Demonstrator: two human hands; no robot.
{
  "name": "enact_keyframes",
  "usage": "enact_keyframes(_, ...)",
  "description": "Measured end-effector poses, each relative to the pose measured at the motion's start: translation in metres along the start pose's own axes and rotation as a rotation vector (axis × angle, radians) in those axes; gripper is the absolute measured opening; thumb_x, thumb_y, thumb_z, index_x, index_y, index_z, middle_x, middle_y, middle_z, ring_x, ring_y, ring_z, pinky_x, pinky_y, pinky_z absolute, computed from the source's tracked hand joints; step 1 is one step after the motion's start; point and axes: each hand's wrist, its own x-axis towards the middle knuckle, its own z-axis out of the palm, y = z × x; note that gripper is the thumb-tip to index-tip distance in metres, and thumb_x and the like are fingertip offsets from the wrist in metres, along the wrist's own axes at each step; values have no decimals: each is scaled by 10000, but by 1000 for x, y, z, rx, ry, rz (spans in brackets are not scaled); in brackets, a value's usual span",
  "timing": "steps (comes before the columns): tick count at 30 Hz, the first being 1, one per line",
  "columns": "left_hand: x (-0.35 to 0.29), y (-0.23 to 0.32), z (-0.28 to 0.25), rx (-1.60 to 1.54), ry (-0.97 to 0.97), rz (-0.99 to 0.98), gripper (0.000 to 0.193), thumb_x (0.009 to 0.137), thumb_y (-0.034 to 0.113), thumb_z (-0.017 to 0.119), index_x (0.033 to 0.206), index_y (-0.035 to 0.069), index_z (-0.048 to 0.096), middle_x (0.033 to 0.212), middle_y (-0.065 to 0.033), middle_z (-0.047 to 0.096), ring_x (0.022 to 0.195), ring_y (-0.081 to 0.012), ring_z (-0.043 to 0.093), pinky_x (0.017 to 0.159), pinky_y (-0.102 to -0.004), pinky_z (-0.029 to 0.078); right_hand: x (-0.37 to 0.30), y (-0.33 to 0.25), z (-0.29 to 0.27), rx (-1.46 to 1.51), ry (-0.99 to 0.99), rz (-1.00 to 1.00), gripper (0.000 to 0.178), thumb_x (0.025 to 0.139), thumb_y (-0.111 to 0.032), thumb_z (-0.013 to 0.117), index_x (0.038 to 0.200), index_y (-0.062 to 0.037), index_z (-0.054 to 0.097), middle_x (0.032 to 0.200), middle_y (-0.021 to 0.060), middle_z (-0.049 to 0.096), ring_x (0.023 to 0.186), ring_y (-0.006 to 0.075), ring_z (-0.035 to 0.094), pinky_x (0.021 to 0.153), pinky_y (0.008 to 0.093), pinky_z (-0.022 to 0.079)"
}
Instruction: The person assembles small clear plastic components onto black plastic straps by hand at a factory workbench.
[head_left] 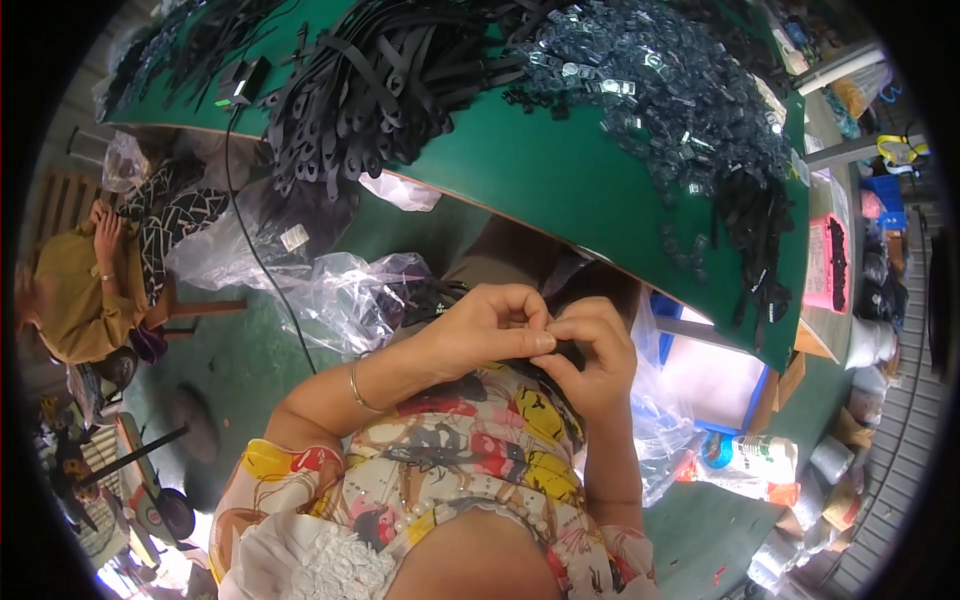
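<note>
My left hand (490,325) and my right hand (597,350) meet in front of my body, above my lap. The fingers of both are curled and pinched together, with the fingertips touching. Whatever they pinch is too small or too hidden to name. Just beyond my left hand, black straps (432,300) with white print lie across my lap. On the green table (520,165) ahead, a thick heap of looped black straps (375,80) spreads out. To its right is a large pile of translucent bluish plastic clips (660,75).
A bundle of black straps (765,255) hangs at the table's right edge. Clear plastic bags (345,290) lie below the table. A black cable (255,240) runs down from a small box (242,82). Another person (85,285) sits at the left. A blue-edged crate (710,385) stands at right.
</note>
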Motion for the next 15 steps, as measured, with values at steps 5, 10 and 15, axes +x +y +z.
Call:
enact_keyframes(5, 1, 1, 5, 256, 124, 207, 185, 742, 102, 697, 815, 35, 540, 843, -28, 575, 778, -93, 538, 702, -226, 435, -4, -12, -9, -33, 192, 231, 162, 664, -51, 680, 772, -13, 565, 770, 91, 555, 683, 183, 527, 603, 272, 415)
enact_keyframes(10, 4, 12, 6, 825, 52, 390, 227, 728, 160, 708, 846, 10, 584, 747, -66, 597, 693, -149, 570, 629, -247, 443, -6, -11, -11, 4, -100, 310, 122, 798, -50, 556, 706, 27, 540, 598, 72, 515, 531, 135, 488, 492, 257, 369)
enact_keyframes(15, 4, 15, 3, 825, -190, 260, 278, 815, 263, 614, 773, -11, 600, 606, -74, 583, 545, -173, 559, 518, -270, 437, -17, -6, -11, 246, -148, 444, 151, 796, -35, 544, 657, 20, 519, 594, 46, 523, 490, 99, 463, 455, 237, 349)
